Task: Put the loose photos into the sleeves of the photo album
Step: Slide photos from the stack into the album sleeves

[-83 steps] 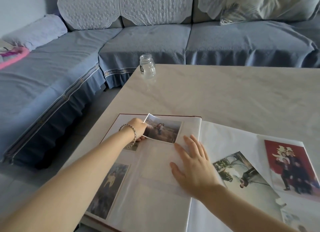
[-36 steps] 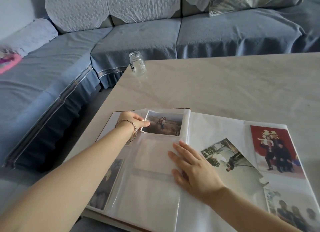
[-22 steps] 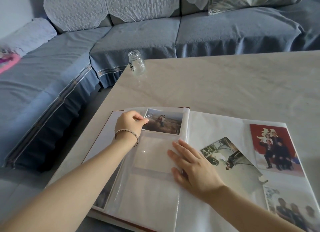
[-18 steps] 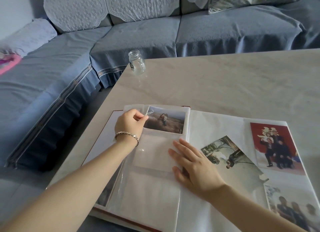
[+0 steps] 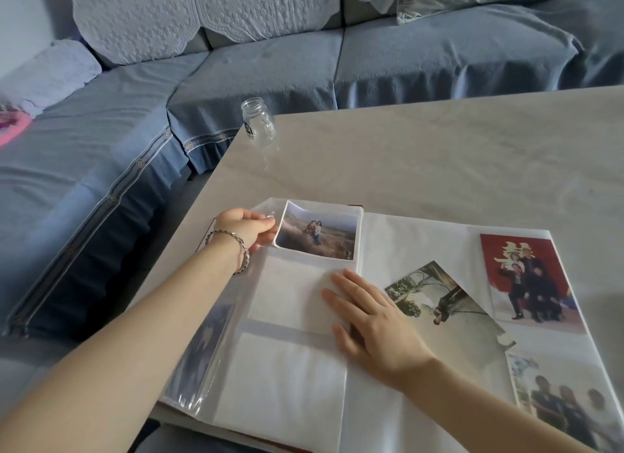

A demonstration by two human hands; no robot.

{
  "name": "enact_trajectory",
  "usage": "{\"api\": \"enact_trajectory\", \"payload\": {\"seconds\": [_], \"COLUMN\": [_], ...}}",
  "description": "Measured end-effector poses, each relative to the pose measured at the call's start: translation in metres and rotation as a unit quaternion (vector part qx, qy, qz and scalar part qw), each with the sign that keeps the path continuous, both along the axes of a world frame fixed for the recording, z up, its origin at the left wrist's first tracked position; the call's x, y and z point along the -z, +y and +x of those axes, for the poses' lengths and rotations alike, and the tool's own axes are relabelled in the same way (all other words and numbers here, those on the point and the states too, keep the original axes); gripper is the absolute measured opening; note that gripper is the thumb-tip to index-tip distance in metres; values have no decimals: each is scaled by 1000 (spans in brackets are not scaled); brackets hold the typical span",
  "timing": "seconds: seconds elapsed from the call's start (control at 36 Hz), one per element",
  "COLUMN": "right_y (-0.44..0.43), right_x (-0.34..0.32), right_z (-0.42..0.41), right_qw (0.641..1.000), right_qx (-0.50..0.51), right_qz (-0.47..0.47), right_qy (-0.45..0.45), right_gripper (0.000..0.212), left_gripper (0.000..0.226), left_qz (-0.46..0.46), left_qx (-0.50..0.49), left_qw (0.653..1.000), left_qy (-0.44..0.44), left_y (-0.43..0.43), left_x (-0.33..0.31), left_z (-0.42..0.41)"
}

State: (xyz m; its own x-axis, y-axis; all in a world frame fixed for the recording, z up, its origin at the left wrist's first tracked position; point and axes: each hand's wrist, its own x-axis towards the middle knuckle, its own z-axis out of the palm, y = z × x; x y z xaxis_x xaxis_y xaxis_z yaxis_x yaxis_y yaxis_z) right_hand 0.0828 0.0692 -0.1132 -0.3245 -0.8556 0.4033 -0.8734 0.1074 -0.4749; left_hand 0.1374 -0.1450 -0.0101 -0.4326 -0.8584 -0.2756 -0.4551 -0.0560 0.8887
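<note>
Photo (image 5: pixel 317 231) slid inward; left grip (image 5: pixel 244 228) pinches it.

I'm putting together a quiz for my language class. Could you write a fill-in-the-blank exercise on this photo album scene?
1. The left hand holds the landscape photo by its ___ edge.
2. The right hand lies ___ on the album, fingers straight.
3. The photo with the red background sits on the album's ___ page.
4. The glass jar on the table has no ___.
Missing words: left; flat; right; lid.
</note>
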Motion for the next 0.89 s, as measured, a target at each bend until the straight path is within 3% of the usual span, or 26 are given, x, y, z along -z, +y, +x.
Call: {"api": "enact_trajectory", "payload": {"seconds": [0.06, 0.28, 0.36, 0.44, 0.5, 0.58, 0.67, 0.78, 0.89], "right_y": [0, 0, 0, 0, 1, 1, 1, 1, 3], "right_x": [0, -1, -1, -2, -3, -5, -5, -5, -16], "right_z": [1, 1, 2, 2, 3, 3, 3, 3, -2], "right_qw": [1000, 1000, 1000, 1000, 1000, 1000, 1000, 1000, 998], "right_qx": [3, 8, 9, 8, 4, -7, -1, 0, -15], "right_qz": [-3, -2, -1, -5, -4, -4, 4, 22, 21], "right_qy": [1, 3, 1, -2, -4, -10, -4, -8, -54], "right_gripper": [50, 43, 43, 43, 43, 44, 43, 42, 44], "left_gripper": [20, 8, 16, 29, 41, 47, 50, 48, 48], "left_qz": [19, -142, -318, -452, -438, -366, -380, -332, -321], "left_qx": [-8, 56, 127, 253, 384, 490, 472, 397, 337], "left_qw": [1000, 977, 906, 846, 811, 785, 775, 822, 828], "left_qy": [-23, -151, -248, -123, -48, -95, -179, -238, -311], "left_y": [-3, -2, 3, 19, 31, 39, 33, 25, 22], "left_x": [6, 25, 36, 44, 50, 58, 65, 68, 60], "left_z": [-2, -7, -5, -9, -14, -18, -19, -15, -12]}}
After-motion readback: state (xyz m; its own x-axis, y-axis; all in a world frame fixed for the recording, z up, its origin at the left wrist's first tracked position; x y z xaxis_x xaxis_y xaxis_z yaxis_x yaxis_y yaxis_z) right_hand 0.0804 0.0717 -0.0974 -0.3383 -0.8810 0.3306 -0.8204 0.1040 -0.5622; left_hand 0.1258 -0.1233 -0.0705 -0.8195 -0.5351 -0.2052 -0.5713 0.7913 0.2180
